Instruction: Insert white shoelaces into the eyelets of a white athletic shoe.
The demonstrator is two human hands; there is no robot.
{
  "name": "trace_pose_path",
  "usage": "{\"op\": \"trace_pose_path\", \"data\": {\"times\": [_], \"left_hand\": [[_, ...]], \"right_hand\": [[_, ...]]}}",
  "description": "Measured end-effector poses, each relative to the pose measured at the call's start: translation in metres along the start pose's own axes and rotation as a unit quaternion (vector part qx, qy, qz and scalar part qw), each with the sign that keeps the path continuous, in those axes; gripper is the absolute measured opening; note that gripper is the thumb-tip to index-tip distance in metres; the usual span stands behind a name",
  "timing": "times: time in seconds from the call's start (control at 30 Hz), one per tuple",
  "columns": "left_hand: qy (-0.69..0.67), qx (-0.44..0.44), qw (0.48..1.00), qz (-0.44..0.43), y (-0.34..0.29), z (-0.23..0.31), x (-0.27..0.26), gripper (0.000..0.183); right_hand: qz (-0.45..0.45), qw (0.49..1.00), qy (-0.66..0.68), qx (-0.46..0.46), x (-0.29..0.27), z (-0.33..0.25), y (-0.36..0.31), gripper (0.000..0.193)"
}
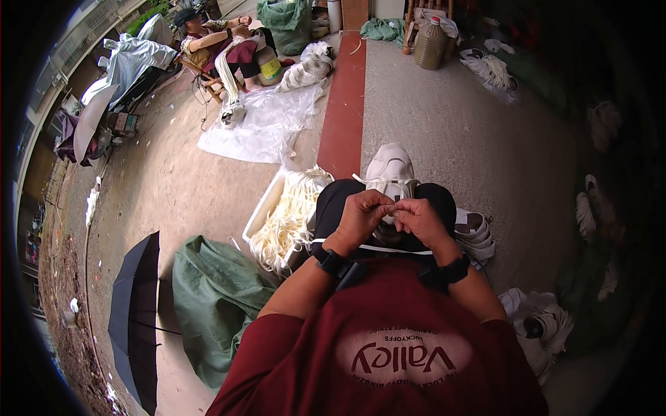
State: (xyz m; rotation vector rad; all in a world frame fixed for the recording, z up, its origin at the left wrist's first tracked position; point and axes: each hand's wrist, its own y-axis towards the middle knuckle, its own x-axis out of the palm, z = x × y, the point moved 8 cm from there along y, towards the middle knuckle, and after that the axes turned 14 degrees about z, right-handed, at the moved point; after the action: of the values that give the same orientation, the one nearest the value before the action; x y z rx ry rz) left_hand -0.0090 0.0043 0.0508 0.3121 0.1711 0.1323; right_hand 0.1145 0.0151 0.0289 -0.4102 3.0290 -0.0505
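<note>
My left hand [362,215] and my right hand [418,220] meet over my lap, fingers pinched together on a white lace of a white shoe [390,170] that rests on my knees. The lace [378,247] runs across my wrists. Both wrists carry dark bands. The fingertips hide the exact spot where the lace is gripped.
A white crate of white laces [288,218] stands at my left knee. More white shoes lie at my right [475,232] and lower right [544,326]. A green sack [215,298] and a black umbrella [135,312] lie left. Another person [222,41] sits far off.
</note>
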Motion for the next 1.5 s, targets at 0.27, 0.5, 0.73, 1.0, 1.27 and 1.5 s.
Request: {"op": "trace_pose_path", "data": {"times": [0.27,0.5,0.73,1.0,1.27,1.5], "left_hand": [[0.229,0.275,0.933,-0.053,-0.004,-0.013,0.021,0.029],[0.339,0.270,0.891,-0.135,-0.007,-0.042,0.043,0.043],[0.273,0.263,0.918,-0.116,-0.008,-0.042,0.040,0.040],[0.109,-0.059,0.988,0.095,0.043,-0.105,-0.002,0.025],[0.036,-0.216,0.974,0.051,0.057,-0.143,0.022,0.015],[-0.179,-0.253,0.950,-0.030,0.056,-0.120,0.031,0.010]], "right_hand": [[0.107,0.986,-0.111,-0.058,-0.032,-0.007,0.031,0.017],[0.177,0.891,-0.098,-0.407,-0.011,-0.223,-0.016,0.011],[0.208,0.807,0.155,-0.531,-0.059,-0.335,-0.097,0.024],[0.163,0.854,0.056,-0.491,-0.052,-0.305,-0.090,0.033],[0.122,0.871,0.097,-0.465,-0.071,-0.303,-0.074,0.029],[0.139,0.881,0.122,-0.436,-0.074,-0.294,-0.062,0.031]]}}
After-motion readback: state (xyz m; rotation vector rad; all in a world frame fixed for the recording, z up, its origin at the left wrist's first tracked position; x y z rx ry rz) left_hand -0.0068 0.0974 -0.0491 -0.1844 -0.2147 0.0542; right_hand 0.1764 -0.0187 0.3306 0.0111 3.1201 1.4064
